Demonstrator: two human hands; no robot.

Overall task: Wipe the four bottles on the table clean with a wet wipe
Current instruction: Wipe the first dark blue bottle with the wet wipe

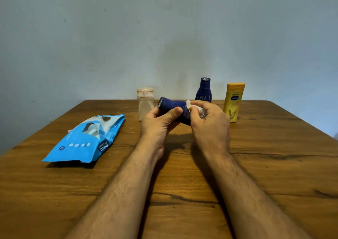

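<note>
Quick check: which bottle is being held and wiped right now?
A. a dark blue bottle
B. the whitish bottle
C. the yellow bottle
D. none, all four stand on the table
A: the left hand holds a dark blue bottle sideways while the right hand presses the wet wipe on it.

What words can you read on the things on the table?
"mee mee": blue wipes pack, upside down.
"Vaseline": yellow bottle, blurry but just readable.
Number in the pack's round badge: too small.
Standing dark blue bottle, held blue bottle: lettering unreadable.
White bottle: no text seen.
</note>
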